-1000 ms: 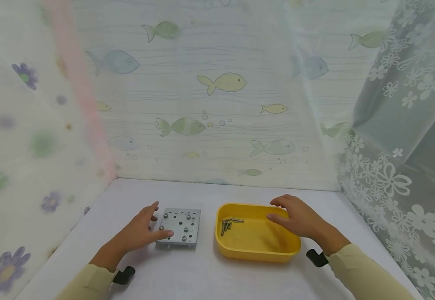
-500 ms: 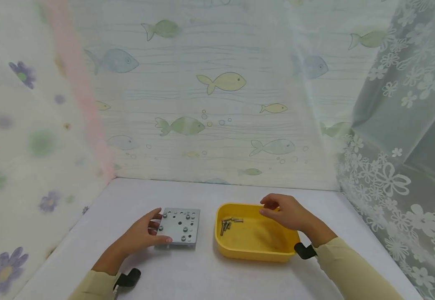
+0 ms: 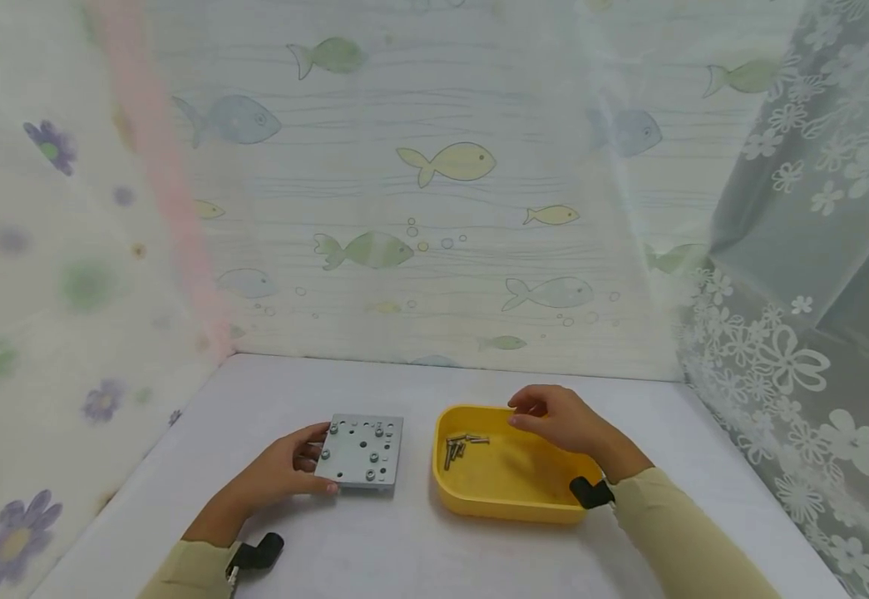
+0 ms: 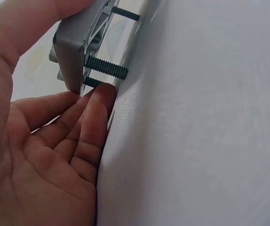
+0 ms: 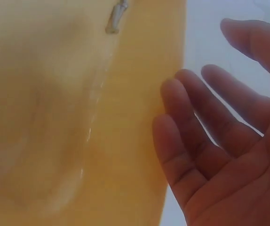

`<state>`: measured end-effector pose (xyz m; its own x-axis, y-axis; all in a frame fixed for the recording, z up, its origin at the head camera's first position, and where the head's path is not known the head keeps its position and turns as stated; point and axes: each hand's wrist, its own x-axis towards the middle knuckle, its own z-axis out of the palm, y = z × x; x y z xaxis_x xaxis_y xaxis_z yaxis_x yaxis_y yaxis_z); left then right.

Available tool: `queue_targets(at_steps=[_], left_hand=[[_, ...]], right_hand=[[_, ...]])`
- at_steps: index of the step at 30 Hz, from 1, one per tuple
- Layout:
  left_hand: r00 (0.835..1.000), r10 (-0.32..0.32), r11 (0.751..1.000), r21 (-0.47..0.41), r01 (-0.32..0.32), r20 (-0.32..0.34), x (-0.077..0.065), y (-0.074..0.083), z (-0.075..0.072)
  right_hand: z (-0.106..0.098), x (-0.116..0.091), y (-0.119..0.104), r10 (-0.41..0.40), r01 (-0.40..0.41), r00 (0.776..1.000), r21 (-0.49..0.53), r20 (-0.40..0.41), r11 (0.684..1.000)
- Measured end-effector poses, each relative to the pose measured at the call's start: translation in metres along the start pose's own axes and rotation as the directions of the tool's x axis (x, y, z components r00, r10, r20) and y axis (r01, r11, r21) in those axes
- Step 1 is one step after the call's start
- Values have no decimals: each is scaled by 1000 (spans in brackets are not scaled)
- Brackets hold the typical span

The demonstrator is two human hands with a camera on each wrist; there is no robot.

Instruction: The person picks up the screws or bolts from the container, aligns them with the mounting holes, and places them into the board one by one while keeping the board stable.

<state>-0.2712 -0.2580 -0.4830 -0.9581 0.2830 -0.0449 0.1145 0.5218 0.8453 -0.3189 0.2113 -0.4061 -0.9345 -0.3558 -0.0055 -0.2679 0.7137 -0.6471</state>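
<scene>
A square silver metal plate with several holes and socket-head screws in it stands on the table left of centre. My left hand holds it by its left side, thumb at the front edge and fingers at the far side. In the left wrist view, threaded screw ends stick out beneath the plate, with fingertips right beside them. My right hand hangs over the right part of a yellow tray, fingers loosely bent and holding nothing. Several loose screws lie at the tray's left end.
The table has a white cover. A fish-print curtain closes off the back, a flower-print one the left, and a lacy sheet the right.
My left hand has closed in on the plate's left side, its thumb now at the front edge. My right hand has moved left over the tray, its fingers drawing closer together.
</scene>
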Motion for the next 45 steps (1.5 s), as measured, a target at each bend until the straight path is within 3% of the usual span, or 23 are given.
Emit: queue_targets(at_steps=[10,19,29,38,45], left_hand=[[1000,8,1000,2,-8,5,-2,2,-1],[1000,11,1000,-7,-11,-1,-4,7,2],[1000,-26,1000,6,26,-14,-4,6,2],[999,-30,999,17,31,-15,-3,5,1],[1000,13,1000,27,-13,-1,-4,7,1]], right_hand=[[10,12,8,-9,6,999,67,41,998],[25,19,14,-22,-1,991,179,129,984],[35,19,8,47,-74,983,145,179,987],[40,20,12,9,-34,968,96,250,995],[42,20,7,16,-34,978,78,209,996]])
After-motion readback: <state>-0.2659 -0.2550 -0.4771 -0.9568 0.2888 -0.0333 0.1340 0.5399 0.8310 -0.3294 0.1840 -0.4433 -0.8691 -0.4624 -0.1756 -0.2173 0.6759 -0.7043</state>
